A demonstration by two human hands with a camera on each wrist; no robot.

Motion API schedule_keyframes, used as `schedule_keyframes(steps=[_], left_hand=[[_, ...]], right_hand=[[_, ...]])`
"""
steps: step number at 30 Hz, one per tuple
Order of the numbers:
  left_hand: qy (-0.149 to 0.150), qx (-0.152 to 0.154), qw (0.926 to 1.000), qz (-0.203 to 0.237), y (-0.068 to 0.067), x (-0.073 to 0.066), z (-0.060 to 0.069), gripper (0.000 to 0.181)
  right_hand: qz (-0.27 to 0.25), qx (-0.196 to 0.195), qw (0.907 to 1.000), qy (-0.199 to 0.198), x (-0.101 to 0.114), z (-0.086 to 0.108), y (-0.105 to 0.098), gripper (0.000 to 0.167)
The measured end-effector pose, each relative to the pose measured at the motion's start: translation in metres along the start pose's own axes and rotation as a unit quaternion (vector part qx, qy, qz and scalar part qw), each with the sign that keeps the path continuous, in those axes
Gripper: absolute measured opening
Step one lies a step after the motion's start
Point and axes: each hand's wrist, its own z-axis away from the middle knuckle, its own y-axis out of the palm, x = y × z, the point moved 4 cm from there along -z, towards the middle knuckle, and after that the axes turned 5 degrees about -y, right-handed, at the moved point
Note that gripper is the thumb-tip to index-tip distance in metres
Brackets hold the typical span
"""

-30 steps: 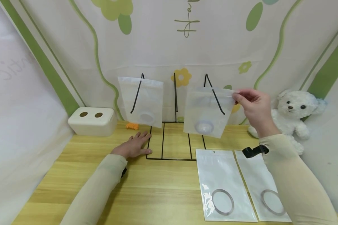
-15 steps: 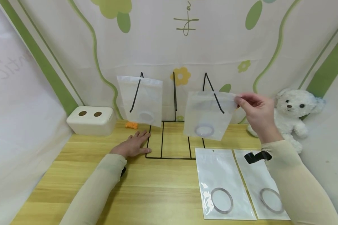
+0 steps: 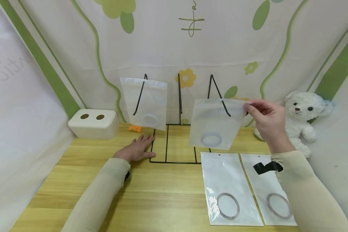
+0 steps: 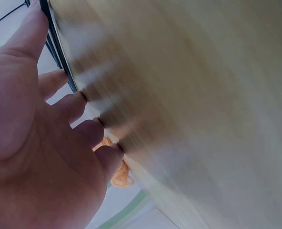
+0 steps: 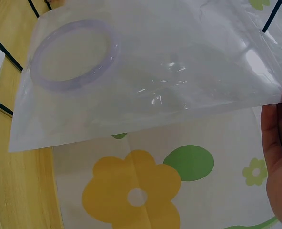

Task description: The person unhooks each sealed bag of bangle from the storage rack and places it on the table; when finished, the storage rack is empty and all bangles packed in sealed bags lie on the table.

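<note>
- White and cloudy, the held bag (image 3: 208,122) hangs from the right hook (image 3: 217,88) of a black wire rack (image 3: 179,162) in the head view; the hook passes through it near its top edge.
- The right hand (image 3: 268,120) pinches that bag's top right corner between thumb and fingers. A pale ring (image 3: 203,140) shows low inside the bag.
- The left hand (image 3: 134,150) lies palm down on the wooden table (image 3: 162,199), fingers spread and grasping nothing, its thumb and index finger at the rack's left side wire.
- A second bag (image 3: 152,103) hangs from the left hook, and the middle hook (image 3: 180,95) stands between the two.
- Two longer flat packets, the near packet (image 3: 220,174) and the outer packet (image 3: 264,190), lie side by side on the table, each showing a ring.
- A plush bear (image 3: 303,106) sits at the right; a white box (image 3: 92,129) and a small orange object (image 3: 135,129) are at the left.
- In the left wrist view, the palm faces the camera, thumb against black wire, the orange object beyond the fingertips.
- In the right wrist view, the hand is partly cut off at the edge, its thumb on the bag's corner; the ring is lavender, and a yellow flower print (image 5: 131,174) appears beyond.
</note>
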Motion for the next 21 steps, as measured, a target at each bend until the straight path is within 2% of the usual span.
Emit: schedule_keyframes(steps=[4, 13, 21], left_hand=[[0.001, -0.001, 1.0, 0.0, 0.0, 0.0, -0.001, 0.086], [-0.001, 0.003, 1.0, -0.002, 0.001, 0.0, 0.001, 0.087], [-0.003, 0.001, 1.0, 0.001, 0.001, 0.0, 0.001, 0.087]], right_hand=[[-0.026, 0.001, 0.9996, -0.01, 0.003, 0.005, 0.0, 0.013], [-0.017, -0.002, 0.9995, -0.028, 0.009, 0.015, -0.005, 0.012], [-0.062, -0.008, 0.997, -0.046, 0.011, 0.023, -0.009, 0.007]])
